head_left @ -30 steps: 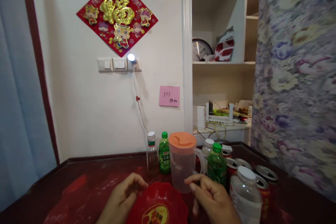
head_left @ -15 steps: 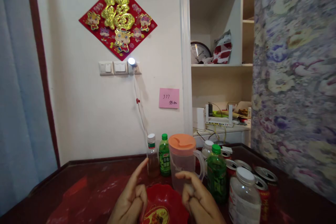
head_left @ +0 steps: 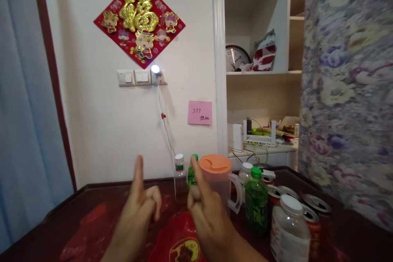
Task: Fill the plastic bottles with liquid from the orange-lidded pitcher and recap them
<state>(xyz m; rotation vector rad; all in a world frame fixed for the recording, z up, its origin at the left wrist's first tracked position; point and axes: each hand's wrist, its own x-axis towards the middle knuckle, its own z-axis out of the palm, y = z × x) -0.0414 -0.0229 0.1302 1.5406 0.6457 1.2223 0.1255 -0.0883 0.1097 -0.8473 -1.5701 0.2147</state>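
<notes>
Left hand point(head_left: 139, 208) raised above the dark red surface point(head_left: 92, 208), index finger up, other fingers curled, holding nothing. Right hand point(head_left: 205, 213) just beside it, same pose, also empty; the two are near but apart. Red plate point(head_left: 172, 241) lies below and between them, not touched. Clear pitcher point(head_left: 222, 184) with orange lid stands just behind right hand. Further right: green bottle point(head_left: 256, 200), clear jar point(head_left: 288, 233), cans.

Your right hand point(head_left: 205, 213) hides part of the pitcher point(head_left: 219, 180) and most of a green bottle point(head_left: 193, 172) behind it. The red plate point(head_left: 179, 239) is cut off by the bottom edge. The pink note's point(head_left: 199, 112) writing is too small to read.
</notes>
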